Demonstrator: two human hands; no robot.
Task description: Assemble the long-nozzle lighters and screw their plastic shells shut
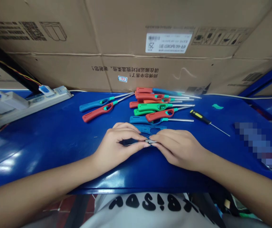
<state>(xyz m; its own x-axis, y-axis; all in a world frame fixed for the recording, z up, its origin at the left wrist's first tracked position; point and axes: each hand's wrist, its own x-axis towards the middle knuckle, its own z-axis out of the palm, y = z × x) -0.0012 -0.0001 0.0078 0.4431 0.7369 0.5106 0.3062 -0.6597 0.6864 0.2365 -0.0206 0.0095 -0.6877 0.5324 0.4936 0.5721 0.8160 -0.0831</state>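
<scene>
Near the front of the blue table, my left hand [120, 145] and my right hand [180, 147] meet fingertip to fingertip. Both pinch a small grey metallic part [150, 141]; its exact kind is mostly hidden by my fingers. A blue plastic lighter handle shell [151, 128] lies just behind my fingertips, partly covered by them. Beyond it is a pile of long-nosed gas lighters in red, green and blue, such as a red lighter [159, 114] and a green lighter [152, 107]. To their left lie a blue lighter [94, 104] and a red lighter [98, 112].
A black and yellow screwdriver [200, 117] lies at the right, with a small green piece [218, 106] behind it. A white power strip [41, 103] with plugs stands at the left. Large cardboard boxes [123, 41] wall off the back of the table [62, 148].
</scene>
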